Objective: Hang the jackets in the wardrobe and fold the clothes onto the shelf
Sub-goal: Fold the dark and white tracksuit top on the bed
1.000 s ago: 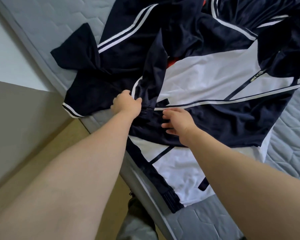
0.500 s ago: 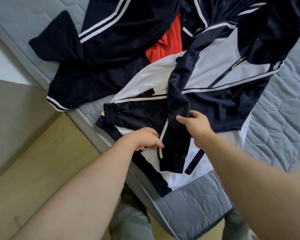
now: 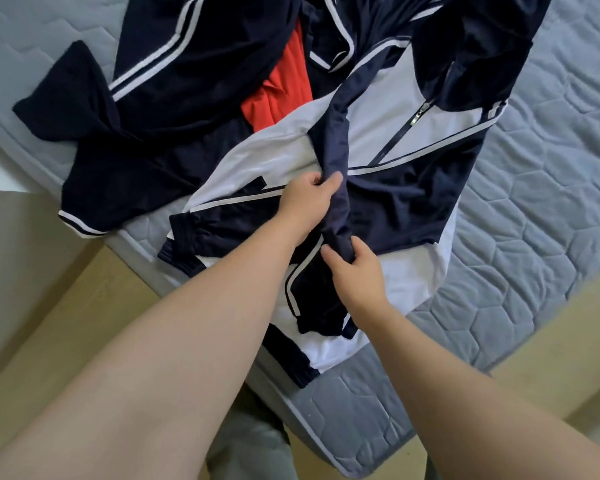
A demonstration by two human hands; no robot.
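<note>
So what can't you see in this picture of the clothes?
- Head view: the red garment is mostly buried under the dark jackets; its type is unclear.
- The striped jacket is cut off by the top edge.
- The sleeve is partly hidden by the left hand and right hand gripping it.
- No wardrobe or shelf is in view.

No legible text, label, brand name, number or sign appears in this view. The navy and white jacket bears only plain white stripes and a zip, with no readable lettering on its fabric. The red garment beneath it and the quilted mattress likewise carry no readable markings.
</note>
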